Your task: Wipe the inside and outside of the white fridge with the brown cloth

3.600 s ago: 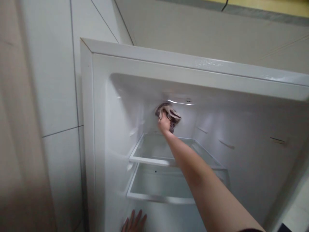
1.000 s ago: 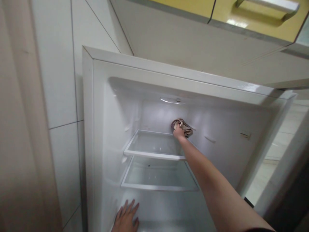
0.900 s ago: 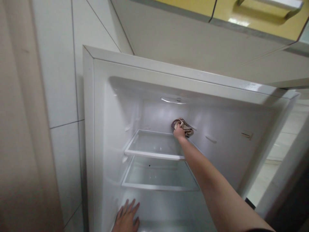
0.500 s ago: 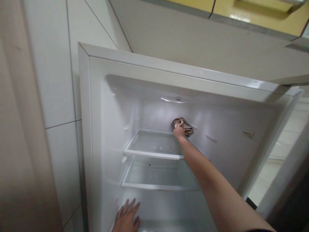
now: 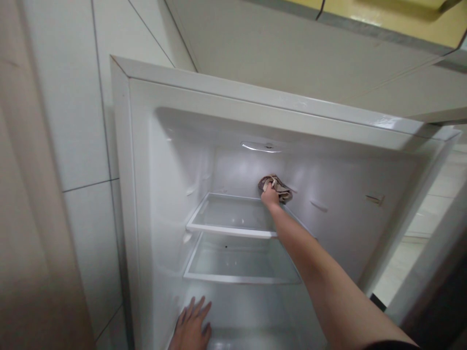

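Cloth (image 5: pixel 282 190) gripped in the right hand (image 5: pixel 269 195), fingertips lost among folds, forearm (image 5: pixel 310 253) hiding part of the upper shelf (image 5: pixel 233 230), left hand (image 5: pixel 191 328) spread, cut off below, contact unclear.

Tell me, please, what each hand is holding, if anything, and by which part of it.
The right hand holds a crumpled cloth by bunched folds on its near side. The left hand, spread open, appears to hold nothing.
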Demonstrator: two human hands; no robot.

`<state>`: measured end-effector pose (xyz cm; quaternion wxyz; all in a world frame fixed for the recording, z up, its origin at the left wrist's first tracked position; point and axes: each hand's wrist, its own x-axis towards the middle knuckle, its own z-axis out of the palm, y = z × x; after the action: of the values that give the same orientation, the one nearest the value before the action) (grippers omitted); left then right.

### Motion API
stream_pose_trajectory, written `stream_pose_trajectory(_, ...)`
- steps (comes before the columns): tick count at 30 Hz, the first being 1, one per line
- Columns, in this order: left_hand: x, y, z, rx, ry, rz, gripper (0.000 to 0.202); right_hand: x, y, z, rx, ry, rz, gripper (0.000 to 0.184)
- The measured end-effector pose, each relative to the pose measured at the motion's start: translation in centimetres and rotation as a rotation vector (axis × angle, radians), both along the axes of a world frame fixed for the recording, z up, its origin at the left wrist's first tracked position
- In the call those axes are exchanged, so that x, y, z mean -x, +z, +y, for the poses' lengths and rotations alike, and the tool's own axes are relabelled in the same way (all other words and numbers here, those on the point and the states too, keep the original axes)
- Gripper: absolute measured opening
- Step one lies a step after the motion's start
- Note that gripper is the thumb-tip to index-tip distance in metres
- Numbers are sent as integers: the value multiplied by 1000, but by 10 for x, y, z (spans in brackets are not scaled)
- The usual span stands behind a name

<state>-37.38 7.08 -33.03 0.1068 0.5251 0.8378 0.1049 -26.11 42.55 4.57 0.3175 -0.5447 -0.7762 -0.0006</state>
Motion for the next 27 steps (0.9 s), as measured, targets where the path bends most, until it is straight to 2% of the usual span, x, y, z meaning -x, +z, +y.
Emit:
stream_pose_trajectory(9,2,-6,1,5,-2,10,71,0,-1,1,-3,2,-3,55)
stream_pose_trajectory(20,-1,2,-1,-20,4,11,70,0,1,-2,2,-9,-10,51)
stream_pose_trajectory(27,-2,10,-2,30,8,22,70,0,1,-1,7,-11,-14,54)
